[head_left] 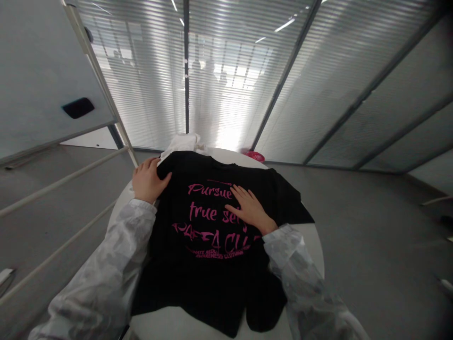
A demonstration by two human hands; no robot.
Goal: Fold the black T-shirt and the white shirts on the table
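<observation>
A black T-shirt [219, 278] with pink lettering lies spread over a round white table [314, 250], its neckline toward the far side. My left hand [148, 182] rests at the shirt's left shoulder and sleeve, thumb stretched out over the cloth. Flat on the printed chest lies my right hand [251, 208], fingers spread, covering part of the lettering. Neither hand grips the fabric. The right sleeve reaches out toward the table's right side, and the lower hem falls unevenly near the front edge.
Behind the shirt's left shoulder sits a bunched white cloth [186, 141]. A red basket-like object [255, 156] shows at the table's far edge. On the left stands a white board on a frame with rails [63, 182]. Glass partitions with blinds [226, 85] rise behind.
</observation>
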